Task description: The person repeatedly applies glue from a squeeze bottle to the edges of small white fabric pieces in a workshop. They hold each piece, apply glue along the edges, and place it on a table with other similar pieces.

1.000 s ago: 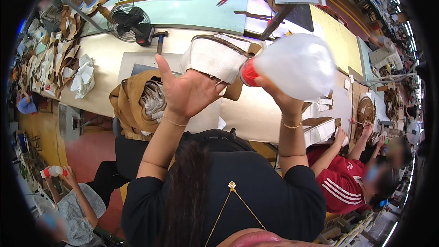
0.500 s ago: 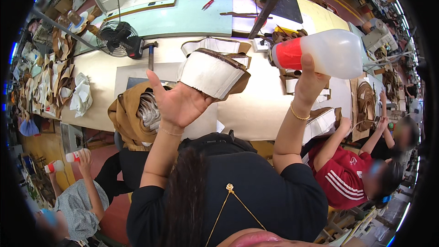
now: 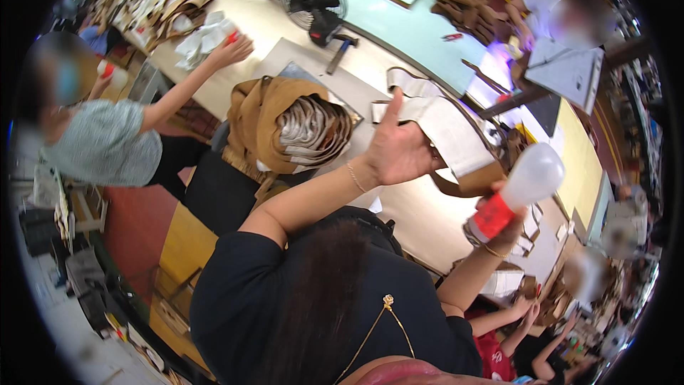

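My left hand [image 3: 400, 155] is raised over the table, palm showing and thumb up. Its fingers are behind a brown strip with a white lining [image 3: 456, 132], which rests across them in a loop. Just right of the strip, my right hand [image 3: 514, 228] grips a translucent squeeze bottle [image 3: 536, 175] with a red band. The bottle is tilted, its banded end low and its rounded clear end up. More white-lined strips [image 3: 410, 85] lie on the table behind the left hand.
A big rolled bundle of brown strips [image 3: 260, 117] stands left of my left hand. Beyond it are a hammer [image 3: 342, 53] and a black fan [image 3: 313, 3]. A co-worker at left reaches over the table with a red-and-white bottle [image 3: 232, 34]; others work at far right and lower right.
My view has swung round, showing more of the left co-worker, whose arm now reaches over the table. My right hand has lowered the bottle and tipped its banded end down.
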`<state>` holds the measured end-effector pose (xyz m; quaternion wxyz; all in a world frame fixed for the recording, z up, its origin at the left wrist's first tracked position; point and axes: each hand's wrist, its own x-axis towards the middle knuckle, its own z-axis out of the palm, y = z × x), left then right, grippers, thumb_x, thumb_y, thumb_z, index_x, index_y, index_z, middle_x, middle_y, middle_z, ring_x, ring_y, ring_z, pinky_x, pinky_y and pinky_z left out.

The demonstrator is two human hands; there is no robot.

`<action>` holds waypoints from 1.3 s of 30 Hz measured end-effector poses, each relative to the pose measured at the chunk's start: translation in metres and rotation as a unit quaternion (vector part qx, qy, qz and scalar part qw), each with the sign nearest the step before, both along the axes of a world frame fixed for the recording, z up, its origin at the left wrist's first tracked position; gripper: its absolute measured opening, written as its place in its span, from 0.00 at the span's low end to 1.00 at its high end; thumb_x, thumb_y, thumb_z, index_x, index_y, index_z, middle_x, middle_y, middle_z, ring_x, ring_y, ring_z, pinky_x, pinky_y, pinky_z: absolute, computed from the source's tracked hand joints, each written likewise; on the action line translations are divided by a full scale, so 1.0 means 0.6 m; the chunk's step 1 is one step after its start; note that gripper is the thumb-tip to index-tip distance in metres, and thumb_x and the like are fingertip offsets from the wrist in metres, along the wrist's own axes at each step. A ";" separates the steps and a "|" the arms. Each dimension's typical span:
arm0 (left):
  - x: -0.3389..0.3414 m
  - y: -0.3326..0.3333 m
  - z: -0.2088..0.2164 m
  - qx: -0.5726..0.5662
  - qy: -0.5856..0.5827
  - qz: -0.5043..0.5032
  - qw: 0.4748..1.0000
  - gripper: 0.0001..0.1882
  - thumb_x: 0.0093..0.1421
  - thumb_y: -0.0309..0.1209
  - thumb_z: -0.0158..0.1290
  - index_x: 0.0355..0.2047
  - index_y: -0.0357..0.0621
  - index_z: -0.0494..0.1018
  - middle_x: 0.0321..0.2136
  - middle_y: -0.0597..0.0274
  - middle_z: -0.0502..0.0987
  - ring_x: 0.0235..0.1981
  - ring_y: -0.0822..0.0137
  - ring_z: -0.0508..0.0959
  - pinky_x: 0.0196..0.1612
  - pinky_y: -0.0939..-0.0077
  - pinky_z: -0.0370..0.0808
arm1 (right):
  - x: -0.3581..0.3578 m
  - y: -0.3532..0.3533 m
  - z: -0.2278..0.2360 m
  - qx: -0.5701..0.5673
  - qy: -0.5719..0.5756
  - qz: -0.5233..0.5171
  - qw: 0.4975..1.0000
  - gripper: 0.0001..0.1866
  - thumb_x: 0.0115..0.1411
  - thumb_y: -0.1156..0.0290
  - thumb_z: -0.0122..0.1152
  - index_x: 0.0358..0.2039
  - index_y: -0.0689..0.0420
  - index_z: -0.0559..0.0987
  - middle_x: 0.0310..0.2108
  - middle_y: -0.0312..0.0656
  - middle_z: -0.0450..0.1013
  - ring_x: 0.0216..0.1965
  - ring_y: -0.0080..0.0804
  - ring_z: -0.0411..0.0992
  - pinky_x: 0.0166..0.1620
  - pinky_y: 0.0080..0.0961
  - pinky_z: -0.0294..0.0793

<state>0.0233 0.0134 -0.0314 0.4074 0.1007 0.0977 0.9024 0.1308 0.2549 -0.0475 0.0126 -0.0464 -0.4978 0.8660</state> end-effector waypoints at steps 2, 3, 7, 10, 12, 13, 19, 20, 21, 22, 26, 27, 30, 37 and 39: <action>0.009 0.007 -0.058 -0.056 0.088 0.032 0.994 0.50 0.51 0.67 0.39 0.62 0.41 0.45 0.60 0.55 0.54 0.60 0.59 0.56 0.61 0.61 0.52 | -0.003 0.008 0.018 -0.004 0.039 0.014 0.999 0.41 0.48 0.40 0.56 0.42 0.71 0.66 0.33 0.49 0.70 0.25 0.38 0.74 0.26 0.28 0.77; 0.015 0.013 -0.097 -0.110 0.157 0.043 0.981 0.48 0.53 0.63 0.42 0.61 0.39 0.45 0.60 0.55 0.55 0.60 0.58 0.56 0.61 0.62 0.52 | -0.002 -0.004 0.031 0.024 0.074 -0.061 0.995 0.40 0.49 0.38 0.54 0.40 0.70 0.66 0.32 0.48 0.69 0.22 0.35 0.72 0.24 0.23 0.75; 0.025 0.014 -0.203 -0.529 0.436 -0.047 0.726 0.37 0.55 0.51 0.49 0.55 0.34 0.57 0.53 0.44 0.63 0.55 0.51 0.62 0.59 0.67 0.55 | 0.011 0.056 0.060 -0.020 0.148 -0.039 0.988 0.41 0.49 0.35 0.51 0.37 0.68 0.66 0.30 0.45 0.68 0.21 0.31 0.71 0.21 0.18 0.71; 0.047 0.005 -0.260 -0.475 0.575 0.004 0.666 0.33 0.55 0.45 0.51 0.53 0.34 0.60 0.53 0.40 0.62 0.55 0.45 0.60 0.58 0.65 0.56 | 0.036 0.078 0.065 0.076 0.122 -0.121 0.982 0.37 0.52 0.38 0.51 0.39 0.65 0.65 0.29 0.42 0.68 0.23 0.29 0.68 0.24 0.19 0.69; 0.068 -0.008 -0.297 -0.490 0.622 0.033 0.610 0.32 0.54 0.43 0.52 0.54 0.34 0.59 0.54 0.40 0.61 0.55 0.44 0.60 0.58 0.63 0.56 | 0.070 0.109 0.056 0.078 0.068 -0.099 0.990 0.36 0.52 0.40 0.52 0.42 0.66 0.65 0.29 0.42 0.69 0.26 0.29 0.70 0.27 0.20 0.69; 0.076 -0.020 -0.314 -0.516 0.627 0.029 0.583 0.32 0.54 0.41 0.52 0.54 0.35 0.59 0.54 0.40 0.60 0.55 0.44 0.60 0.58 0.62 0.56 | 0.084 0.140 0.036 0.072 -0.009 -0.076 0.995 0.36 0.52 0.42 0.53 0.43 0.66 0.65 0.31 0.43 0.69 0.27 0.29 0.70 0.28 0.22 0.70; 0.075 -0.062 -0.380 -0.622 0.654 0.002 0.432 0.28 0.48 0.37 0.55 0.46 0.32 0.65 0.43 0.40 0.68 0.48 0.45 0.65 0.52 0.59 0.61 | 0.110 0.229 -0.129 0.162 -0.232 0.003 0.959 0.28 0.51 0.65 0.61 0.49 0.67 0.65 0.41 0.47 0.71 0.39 0.33 0.71 0.43 0.28 0.72; 0.060 -0.060 -0.362 -0.651 0.641 -0.042 0.405 0.26 0.48 0.37 0.55 0.44 0.33 0.66 0.41 0.41 0.69 0.45 0.46 0.67 0.50 0.59 0.63 | 0.109 0.237 -0.164 0.190 -0.264 0.008 0.945 0.29 0.50 0.65 0.62 0.49 0.67 0.65 0.41 0.46 0.71 0.41 0.31 0.71 0.45 0.27 0.70; 0.051 -0.059 -0.353 -0.684 0.621 -0.081 0.375 0.24 0.47 0.36 0.56 0.42 0.33 0.68 0.38 0.43 0.71 0.43 0.47 0.69 0.47 0.59 0.65 | 0.090 0.227 -0.168 0.205 -0.270 0.016 0.941 0.29 0.50 0.64 0.62 0.49 0.66 0.65 0.41 0.44 0.71 0.41 0.29 0.70 0.46 0.26 0.70; 0.043 -0.058 -0.358 -0.695 0.624 -0.048 0.355 0.23 0.47 0.36 0.56 0.41 0.34 0.68 0.36 0.44 0.72 0.40 0.47 0.70 0.45 0.59 0.66 | 0.069 0.213 -0.171 0.221 -0.275 0.025 0.935 0.29 0.50 0.63 0.63 0.49 0.66 0.66 0.40 0.43 0.71 0.41 0.28 0.70 0.46 0.25 0.69; 0.013 -0.052 -0.385 -0.708 0.633 0.103 0.297 0.20 0.45 0.35 0.57 0.37 0.36 0.70 0.33 0.46 0.72 0.36 0.49 0.72 0.39 0.59 0.68 | -0.006 0.209 -0.219 0.266 -0.286 0.082 0.917 0.28 0.50 0.60 0.63 0.46 0.67 0.69 0.39 0.43 0.72 0.38 0.26 0.70 0.43 0.23 0.70; 0.010 -0.053 -0.390 -0.705 0.631 0.144 0.290 0.20 0.45 0.36 0.57 0.37 0.35 0.71 0.33 0.45 0.72 0.36 0.49 0.72 0.39 0.59 0.68 | -0.027 0.212 -0.232 0.271 -0.290 0.096 0.913 0.27 0.51 0.59 0.63 0.45 0.67 0.70 0.38 0.42 0.72 0.37 0.25 0.71 0.42 0.22 0.70; 0.015 -0.050 -0.443 -0.720 0.624 0.180 0.245 0.17 0.46 0.36 0.56 0.32 0.36 0.72 0.31 0.49 0.73 0.35 0.52 0.73 0.40 0.61 0.68 | -0.087 0.224 -0.314 0.297 -0.299 0.103 0.901 0.28 0.51 0.51 0.60 0.39 0.66 0.74 0.31 0.40 0.73 0.30 0.22 0.71 0.34 0.20 0.71; -0.004 -0.024 -0.457 -0.739 0.575 -0.163 0.311 0.22 0.53 0.37 0.49 0.43 0.32 0.67 0.38 0.46 0.72 0.41 0.54 0.72 0.45 0.62 0.67 | -0.171 0.194 -0.384 0.343 -0.333 0.131 0.869 0.31 0.50 0.46 0.59 0.37 0.66 0.75 0.26 0.39 0.73 0.22 0.22 0.69 0.26 0.18 0.69; 0.006 -0.041 -0.451 -0.684 0.662 -0.062 0.301 0.22 0.53 0.37 0.49 0.44 0.32 0.67 0.40 0.47 0.72 0.42 0.54 0.72 0.46 0.62 0.67 | -0.169 0.189 -0.380 0.340 -0.327 0.110 0.875 0.30 0.50 0.48 0.60 0.38 0.66 0.75 0.28 0.41 0.74 0.24 0.26 0.73 0.28 0.20 0.73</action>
